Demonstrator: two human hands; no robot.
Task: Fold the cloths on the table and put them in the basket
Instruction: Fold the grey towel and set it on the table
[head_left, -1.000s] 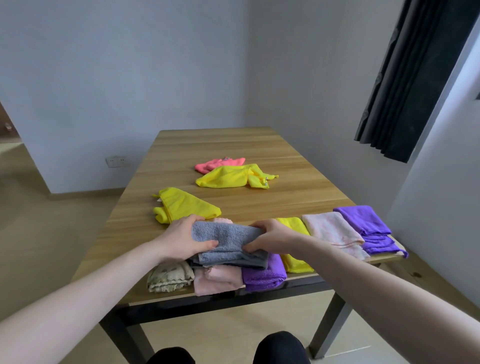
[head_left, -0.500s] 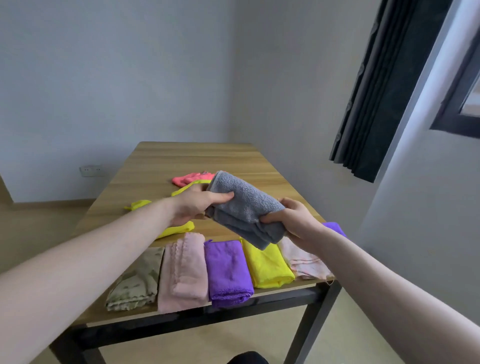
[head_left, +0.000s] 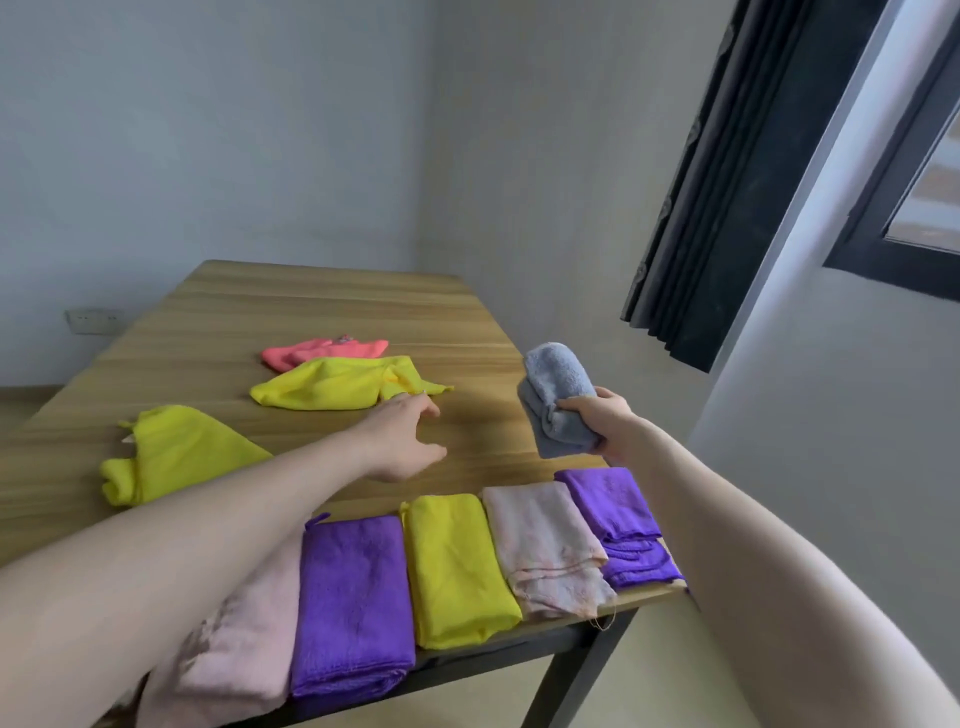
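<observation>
1. Grey walls and a dark curtain (head_left: 727, 171) are framing a wooden table (head_left: 322, 312).
2. Right hand (head_left: 597, 421) is gripping a folded grey cloth (head_left: 558, 397) at frame centre-right; left hand (head_left: 405, 441) is reaching, fingers spread, holding nothing.
3. Five folded cloths (head_left: 452, 566) are lining the lower edge; three unfolded cloths (head_left: 332, 384) are waiting mid-frame; no basket is showing.

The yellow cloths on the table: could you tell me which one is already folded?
The yellow cloth in the front-edge row, between a purple cloth and a pale pink one. It is a neat rectangle; the other two are crumpled.
</observation>
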